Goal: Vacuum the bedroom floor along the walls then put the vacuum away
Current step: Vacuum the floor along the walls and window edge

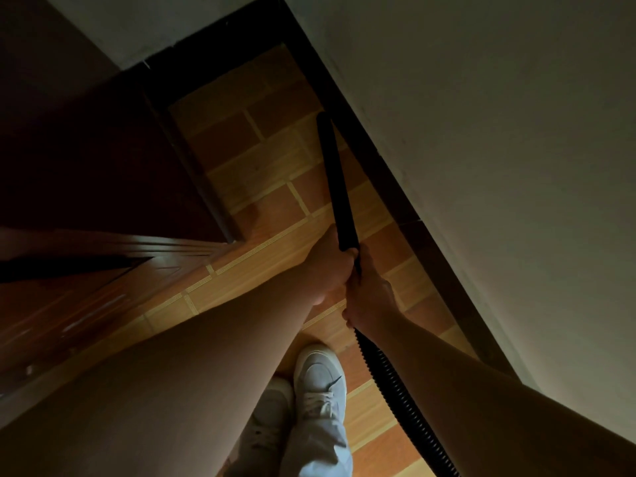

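1. Grips the near end of the black tube (335,180) with the left hand (330,266), fingers curled tight round it.
2. Holds on just below with the right hand (370,297), curled round the spot where the bendy hose (395,387) begins. Puts both hands right next to each other, touching.
3. Points the tube's far tip at the tiled floor (268,173), close to the floor's right edge, just beside the dark skirting (389,187) under the pale wall (499,132). Cannot tell if the tip touches the tiles.
4. Trails the hose back from the right hand, past the white shoes (320,380), and out at the bottom of the view. Shows no vacuum body anywhere.
5. Looks hard and stiff along the tube, so good for pushing and steering. Probably light and smooth too, so likely to twist in a loose hand. Calls for a firm grip at the near end.
6. Looks soft and ribbed along the hose. Probably bends, tugs back, and could catch on the shoes. Better not to pull by it.
7. Leaves the far corner of the floor, next to the dark wood (103,160) on the left edge, likely yet to clean.
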